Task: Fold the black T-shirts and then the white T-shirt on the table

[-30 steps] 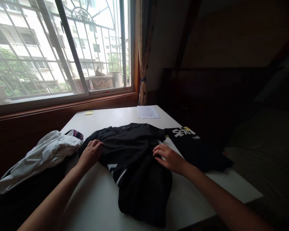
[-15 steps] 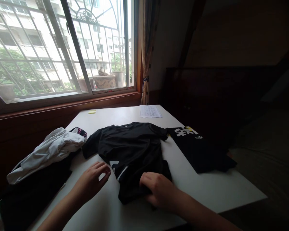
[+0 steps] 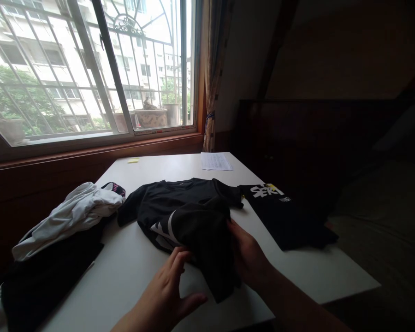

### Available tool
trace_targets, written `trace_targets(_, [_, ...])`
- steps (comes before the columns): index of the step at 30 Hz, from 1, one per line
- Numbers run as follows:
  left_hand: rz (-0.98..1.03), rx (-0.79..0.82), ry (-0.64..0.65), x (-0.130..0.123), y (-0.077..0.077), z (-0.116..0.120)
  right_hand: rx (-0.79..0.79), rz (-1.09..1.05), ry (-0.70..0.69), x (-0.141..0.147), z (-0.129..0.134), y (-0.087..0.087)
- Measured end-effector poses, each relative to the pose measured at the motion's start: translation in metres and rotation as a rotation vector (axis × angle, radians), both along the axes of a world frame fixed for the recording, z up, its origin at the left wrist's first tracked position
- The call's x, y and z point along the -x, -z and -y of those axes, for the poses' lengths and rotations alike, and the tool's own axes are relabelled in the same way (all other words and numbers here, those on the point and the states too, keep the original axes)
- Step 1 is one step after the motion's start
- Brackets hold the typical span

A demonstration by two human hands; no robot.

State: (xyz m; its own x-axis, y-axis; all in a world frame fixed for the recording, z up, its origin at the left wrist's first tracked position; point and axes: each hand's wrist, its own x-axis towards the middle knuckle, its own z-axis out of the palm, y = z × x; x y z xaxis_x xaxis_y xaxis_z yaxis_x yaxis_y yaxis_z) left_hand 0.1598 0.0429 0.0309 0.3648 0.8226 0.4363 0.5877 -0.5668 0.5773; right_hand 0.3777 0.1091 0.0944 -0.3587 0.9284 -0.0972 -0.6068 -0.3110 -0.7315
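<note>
A black T-shirt (image 3: pixel 159 189) with a white print lies on the white table, its collar toward the window and both sleeves spread. Its lower part is lifted and folded up over the body. My right hand (image 3: pixel 249 256) grips the raised cloth at its right side, with the fingertips partly hidden by fabric. My left hand (image 3: pixel 169 288) is at the near left edge of the bunched cloth, thumb spread away from the fingers. Its fingertips are close to or touching the shirt, and nothing is held in it.
A dark folded shirt (image 3: pixel 283 219) with white and yellow lettering lies on the right of the table (image 3: pixel 124 276). Piled at the left are a white garment (image 3: pixel 72 214) and a black garment (image 3: pixel 51 272). Paper sheets (image 3: pixel 216 161) and a yellow note (image 3: pixel 133 160) sit at the far end.
My right hand has moved up and right, raising the shirt's lower part and folding it over. My left hand has come right and nearer, beside the cloth.
</note>
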Motion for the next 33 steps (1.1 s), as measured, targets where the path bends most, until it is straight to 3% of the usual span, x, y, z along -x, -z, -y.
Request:
trace_targets(6, [-0.057, 0.007, -0.039, -0.042, 0.010, -0.001, 0.098, -0.081, -0.034, 0.004, 0.008, -0.014])
trace_targets(11, [-0.029, 0.087, -0.050, -0.061, -0.001, -0.013, 0.026, -0.046, -0.014, 0.009, 0.009, -0.024])
trace_targets(15, [-0.017, 0.058, -0.071, -0.061, -0.010, -0.017, -0.014, 0.040, 0.008, 0.007, 0.008, -0.021])
trace_targets(19, [-0.036, 0.005, -0.085, -0.062, -0.007, -0.014, -0.035, 0.089, 0.007, 0.007, 0.008, -0.015])
trace_targets(27, [-0.110, 0.076, -0.112, -0.071, -0.010, -0.025, -0.013, 0.028, 0.045, 0.024, 0.012, -0.014])
trace_targets(33, [-0.139, 0.052, -0.143, -0.046, -0.015, -0.026, -0.097, 0.065, 0.154, 0.008, 0.001, -0.015])
